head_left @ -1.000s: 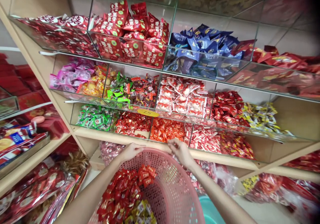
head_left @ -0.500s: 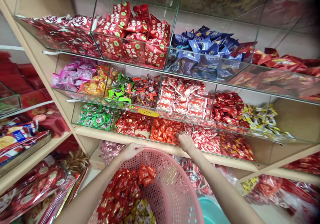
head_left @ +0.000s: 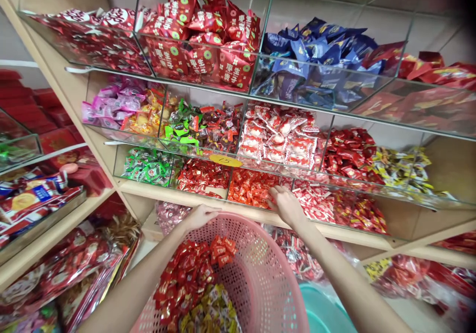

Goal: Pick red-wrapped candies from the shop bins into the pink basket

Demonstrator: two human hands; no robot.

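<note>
A pink perforated plastic basket stands in front of me, holding red-wrapped candies and yellow-wrapped candies. My left hand is closed over its far rim, with some fingertips hidden. On the lowest shelf row, my right hand reaches over the glass front of a bin of orange-red wrapped candies. Its fingers curl down among the candies at the bin's right side; whether they grip any is hidden. Beside that hand lies a bin of pink-and-white wrapped candies.
Glass dividers and a wooden shelf edge front the bins. Above are bins of blue packets and large red packets. A yellow price tag hangs mid-shelf. A turquoise tub stands right of the basket, near bagged candies.
The view has shifted slightly, so shelves and basket sit a little to the right. My right hand stays at the orange-red candy bin, its fingers more curled. My left hand remains on the rim.
</note>
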